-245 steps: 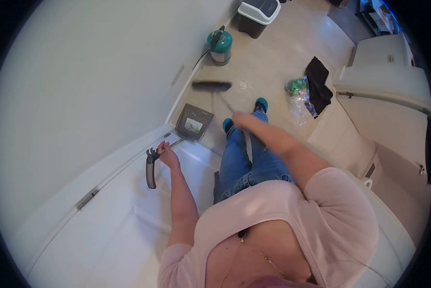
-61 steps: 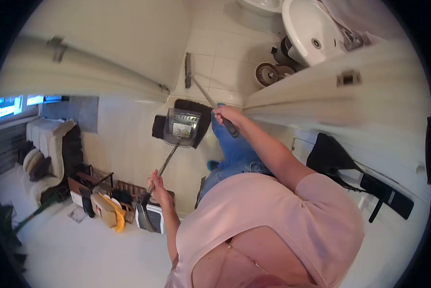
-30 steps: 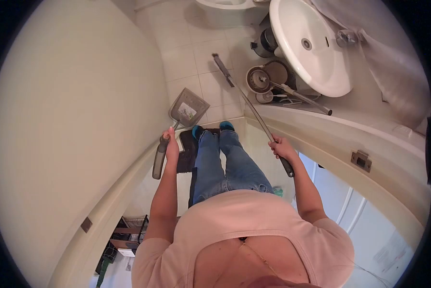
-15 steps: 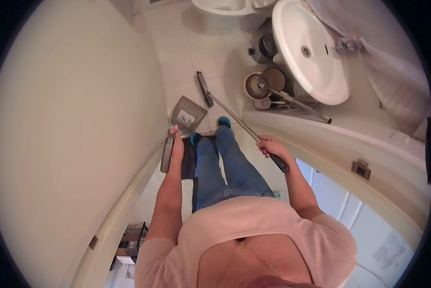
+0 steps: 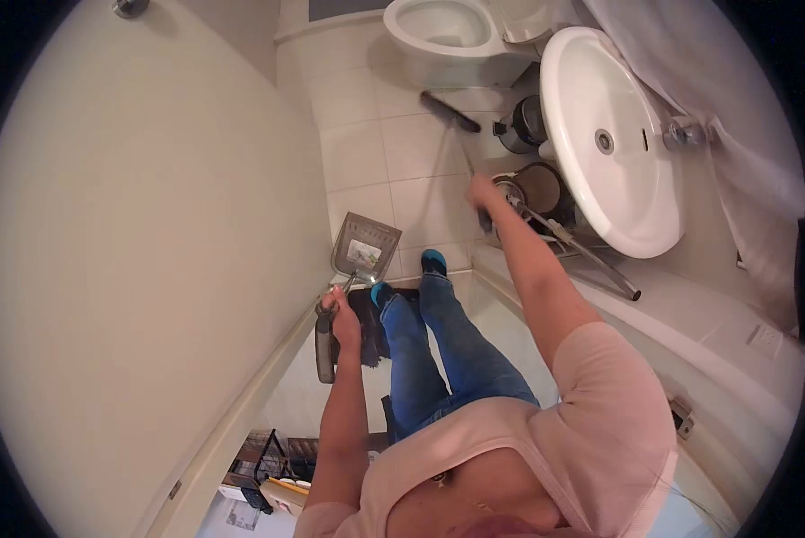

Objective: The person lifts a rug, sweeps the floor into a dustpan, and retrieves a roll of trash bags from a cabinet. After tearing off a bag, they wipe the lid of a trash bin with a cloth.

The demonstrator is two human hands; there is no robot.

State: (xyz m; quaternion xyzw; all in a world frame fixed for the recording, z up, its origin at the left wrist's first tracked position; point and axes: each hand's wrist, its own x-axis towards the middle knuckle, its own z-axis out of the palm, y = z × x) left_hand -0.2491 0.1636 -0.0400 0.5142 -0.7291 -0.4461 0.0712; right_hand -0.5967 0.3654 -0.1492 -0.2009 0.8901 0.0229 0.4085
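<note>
My left hand (image 5: 338, 309) is closed round the handle of a grey dustpan (image 5: 365, 247), whose pan lies on the tiled floor near my feet, against the door side. My right arm reaches forward, and my right hand (image 5: 483, 193) grips the broom's handle near its dark end. The dark broom head (image 5: 451, 112) rests on the tiles in front of the toilet, and its thin stick is blurred between head and hand.
A toilet (image 5: 443, 31) stands at the far end. On the right are a white sink (image 5: 600, 139), a small bin (image 5: 521, 125) and a vacuum tube (image 5: 591, 255). A pale door (image 5: 169, 224) fills the left; a dark mat (image 5: 366, 332) lies by my feet.
My right hand has gone forward, taking the broom head away from the dustpan to the toilet's base. The view has shifted, showing more of the toilet. My left hand still holds the dustpan.
</note>
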